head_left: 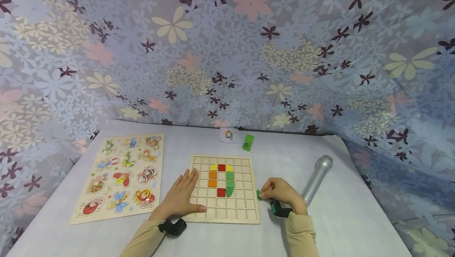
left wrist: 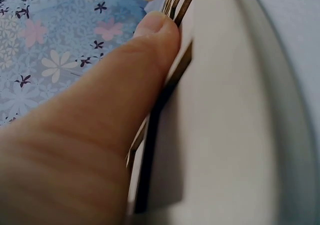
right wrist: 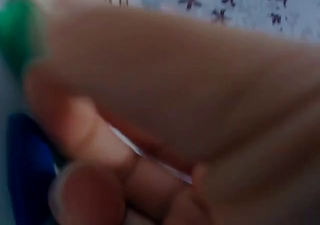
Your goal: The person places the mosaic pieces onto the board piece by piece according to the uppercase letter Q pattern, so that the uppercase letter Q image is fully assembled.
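A wooden grid board (head_left: 241, 205) lies in front of me, with red, yellow, orange and green pieces set in a ring shape on its squares. My left hand (head_left: 181, 195) rests flat on the board's left edge with straight, spread fingers; its thumb (left wrist: 135, 60) lies along the lower edge in the left wrist view. Just off the board's right side, my right hand (head_left: 281, 191) pinches a small green piece (head_left: 258, 195) between thumb and fingers. That view from the right wrist is blurred, and the green piece (right wrist: 17, 32) shows at its left edge.
Behind the board lie a small pattern card (head_left: 229, 135) and a few green pieces (head_left: 248, 142). An insect peg puzzle (head_left: 121, 184) is at the left. To the right, a silver microphone (head_left: 314, 182) lies beside my right wrist. A flowered cloth (head_left: 227, 51) hangs behind the table.
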The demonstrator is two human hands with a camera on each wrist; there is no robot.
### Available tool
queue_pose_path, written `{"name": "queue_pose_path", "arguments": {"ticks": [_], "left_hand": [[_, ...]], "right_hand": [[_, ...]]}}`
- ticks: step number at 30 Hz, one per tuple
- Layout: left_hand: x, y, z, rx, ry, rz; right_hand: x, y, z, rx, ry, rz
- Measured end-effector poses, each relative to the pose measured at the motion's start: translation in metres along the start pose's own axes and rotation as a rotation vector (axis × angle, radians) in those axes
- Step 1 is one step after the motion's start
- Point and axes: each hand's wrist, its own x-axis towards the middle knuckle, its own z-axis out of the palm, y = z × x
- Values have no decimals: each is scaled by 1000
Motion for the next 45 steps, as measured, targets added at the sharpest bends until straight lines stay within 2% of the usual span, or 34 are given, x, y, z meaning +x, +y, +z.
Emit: {"name": "queue_pose_path", "arguments": {"ticks": [3, 5, 8, 15, 20, 23, 31, 34, 39, 45], "left_hand": [[0, 0, 0, -3, 1, -3], [0, 1, 0, -9, 4, -1], [0, 1, -1, -13, 4, 0], [0, 1, -1, -8, -2, 4], [1, 0, 0, -10, 7, 3], [1, 0, 0, -14, 4, 0], [0, 1, -1, -15, -1, -6], [0, 1, 0, -11, -5, -6], [0, 1, 1, -9, -6, -4], [-1, 2, -1, -6, -1, -4]], "right_hand": [[-3, 2, -4, 27, -81, -36], [-3, 2, -4, 23, -86, -53], [-1, 1, 0, -9, -32, -38], [11, 7, 14, -90, 186, 25], [15, 2, 19, -188, 315, 57], [15, 0, 21, -229, 357, 53], [19, 0, 24, -260, 382, 19], [21, 5, 25, -203, 405, 38], [23, 12, 24, 63, 435, 104], [27, 0, 27, 254, 415, 71]]}}
